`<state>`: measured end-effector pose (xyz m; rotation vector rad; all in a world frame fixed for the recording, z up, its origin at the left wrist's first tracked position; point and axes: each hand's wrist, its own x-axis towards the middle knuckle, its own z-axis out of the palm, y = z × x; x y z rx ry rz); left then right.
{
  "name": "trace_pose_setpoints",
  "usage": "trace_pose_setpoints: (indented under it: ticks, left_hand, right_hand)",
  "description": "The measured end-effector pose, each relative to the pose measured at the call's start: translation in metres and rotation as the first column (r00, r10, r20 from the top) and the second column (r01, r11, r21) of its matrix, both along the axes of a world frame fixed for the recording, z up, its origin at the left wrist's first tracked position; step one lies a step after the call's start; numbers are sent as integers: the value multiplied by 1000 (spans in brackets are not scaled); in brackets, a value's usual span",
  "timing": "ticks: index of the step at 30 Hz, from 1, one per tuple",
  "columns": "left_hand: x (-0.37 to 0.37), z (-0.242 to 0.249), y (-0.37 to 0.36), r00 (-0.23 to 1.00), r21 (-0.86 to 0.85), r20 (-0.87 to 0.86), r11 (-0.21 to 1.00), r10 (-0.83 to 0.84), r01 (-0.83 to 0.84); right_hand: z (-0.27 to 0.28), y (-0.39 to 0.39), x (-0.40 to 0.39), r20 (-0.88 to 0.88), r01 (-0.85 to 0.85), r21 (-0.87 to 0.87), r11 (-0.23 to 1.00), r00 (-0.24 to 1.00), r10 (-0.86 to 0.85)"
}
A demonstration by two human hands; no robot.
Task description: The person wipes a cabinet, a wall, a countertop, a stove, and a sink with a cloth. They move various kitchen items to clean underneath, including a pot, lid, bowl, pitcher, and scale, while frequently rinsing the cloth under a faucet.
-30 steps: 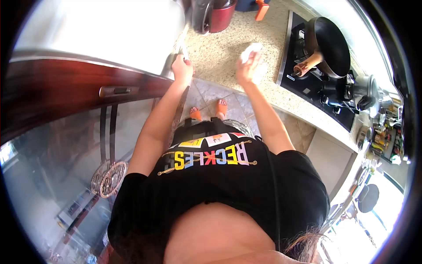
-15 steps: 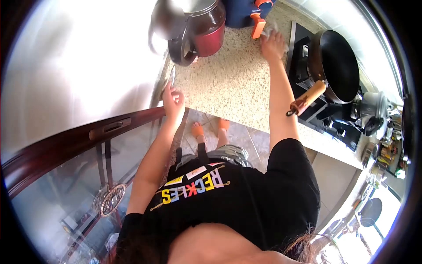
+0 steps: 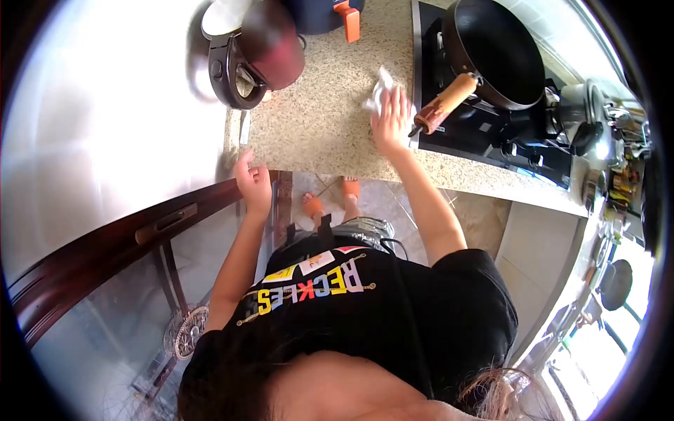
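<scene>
A crumpled white tissue (image 3: 382, 90) lies on the speckled countertop (image 3: 316, 133), and my right hand (image 3: 393, 126) presses it down with fingers stretched over it. This hand is just left of the stove's edge. My left hand (image 3: 254, 186) hovers at the counter's front left corner, fingers loosely bent and apart, with nothing visible in them. Just beyond its fingertips is a thin white strip (image 3: 245, 128), apart from the hand. A dark red electric kettle (image 3: 277, 52) with a black handle stands at the back left.
A black wok (image 3: 495, 52) sits on the gas stove (image 3: 477, 137), its wooden handle (image 3: 446, 104) jutting toward my right hand. A navy appliance with an orange handle (image 3: 351, 24) stands at the back. A steel pot (image 3: 579, 109) is farther right. A dark wooden door frame (image 3: 126, 242) is at left.
My right hand has slid the tissue toward me along the stove's edge, away from the orange handle. My left hand's fingers have drawn slightly away from the white strip. The camera view has shifted.
</scene>
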<state>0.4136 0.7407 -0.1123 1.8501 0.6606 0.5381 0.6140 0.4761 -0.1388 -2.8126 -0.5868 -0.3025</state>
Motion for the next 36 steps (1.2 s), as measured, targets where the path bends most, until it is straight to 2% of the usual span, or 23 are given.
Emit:
trace_pose_setpoints:
  ticks: [1,4,6,7,8,9,10,11,13,15,16,17,18,21,22,23,25,29,31,33,34,35,36]
  left_hand:
    - [-6,0,-1,1000,-5,6,1000,-4,5]
    - [-17,-1,-1,992,-73,-46,991,-115,112]
    - [-26,0,-3,990,-22,-51,991,-135,134]
    - [-29,0,-4,987,31,-67,988,-148,150]
    - [-31,-3,-7,992,-23,-67,994,-109,107]
    - [-36,-2,-11,992,-25,-70,994,-106,104]
    - [-39,2,-13,986,-64,-97,990,-133,127]
    - [-41,7,-16,980,-101,-121,984,-160,148]
    - [-39,22,-30,971,-120,-146,978,-188,171]
    - [-39,19,-38,958,-159,-180,968,-223,195]
    - [-35,24,-44,937,-232,-221,947,-272,221]
    - [-32,32,-50,910,-306,-261,921,-323,239]
    - [-32,30,-52,888,-269,-271,915,-372,301]
    - [-30,26,-62,837,-196,-312,892,-450,407]
    - [-27,26,-65,833,-198,-319,891,-452,408]
    - [-26,27,-69,828,-180,-316,886,-464,428]
    - [-18,25,-78,823,-165,-304,877,-481,451]
    - [3,51,-91,799,-80,-278,841,-534,534]
    - [11,61,-95,753,-28,-307,797,-582,604]
    - [14,56,-96,739,10,-265,765,-619,644]
    - [17,53,-96,740,70,-242,749,-628,659]
    - [18,49,-98,736,125,-219,730,-640,672]
    - [19,50,-102,736,48,-213,745,-643,665]
  right_hand:
    - [4,-8,-30,-98,-29,20,999,995,30]
    - [5,-41,-83,-98,-133,46,990,986,137]
    - [6,-58,-86,-182,-310,271,911,913,365]
    - [25,-54,-72,-171,-313,268,911,915,365]
    - [59,-47,-49,-364,-135,470,872,871,331]
    - [74,-43,-30,-548,90,606,791,768,332]
    - [50,-45,4,-188,-155,497,854,941,281]
    - [25,-42,48,216,-328,289,900,938,272]
    - [25,-21,126,273,-219,277,936,951,142]
    - [22,-2,191,382,-82,117,990,924,31]
    - [20,4,213,374,-89,130,988,927,34]
    - [17,11,228,345,4,171,985,936,-64]
    - [11,17,242,317,97,211,973,934,-162]
    - [-8,7,262,220,130,237,963,958,-183]
    - [-9,2,270,96,139,-104,985,987,-129]
    - [-16,1,263,83,143,-109,984,987,-134]
    - [-19,12,249,168,231,106,967,954,-247]
    - [-15,-6,166,277,178,1,984,946,-171]
    - [-27,-22,118,377,82,54,995,921,-97]
    - [-46,-41,70,235,22,-17,1000,972,-18]
    - [6,-51,24,-59,0,83,997,998,5]
    - [-33,-63,17,-111,-11,-104,995,994,-1]
    - [-15,-80,-1,-73,29,-26,999,997,-31]
